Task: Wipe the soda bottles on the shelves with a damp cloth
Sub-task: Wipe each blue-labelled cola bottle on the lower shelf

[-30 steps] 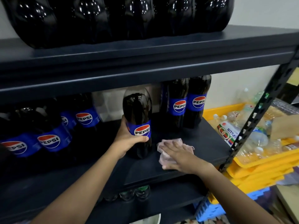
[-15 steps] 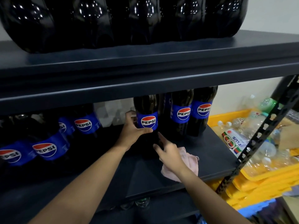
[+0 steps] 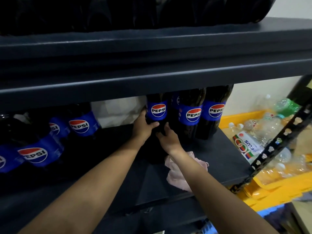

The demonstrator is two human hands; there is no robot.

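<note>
Both hands on one upright Pepsi bottle [image 3: 157, 114], standing on the dark shelf [image 3: 219, 154] at the left end of a short row. Left hand [image 3: 143, 127] wrapped round the bottle's left flank just below the blue label, thumb lying across the front: a closed grip on the bottle. Right hand [image 3: 168, 137] against the lower right of the same bottle, fingers curled toward the dark body; closed round it or only steadying, cannot tell, since fingertips merge with the black plastic. Long axis of the bottle vertical, top hidden behind the lip of the upper shelf [image 3: 152, 71].

Pink cloth [image 3: 179, 176] crumpled on the shelf, nearer the camera than the bottle and partly beneath the right forearm, held by neither hand. So: behind and below the right grip, well apart from the left. Right hand plainly the nearer one; a draw back toward the body would probably bring it onto the cloth, left hand free to keep the bottle upright.

Right of the held bottle, two more Pepsi bottles [image 3: 192, 115] close together. Left of it, past a gap, more bottles [image 3: 79, 125], labels tilted in this wide view. Further right, beyond the shelf post, a yellow crate [image 3: 273, 191] of clear plastic bottles.
</note>
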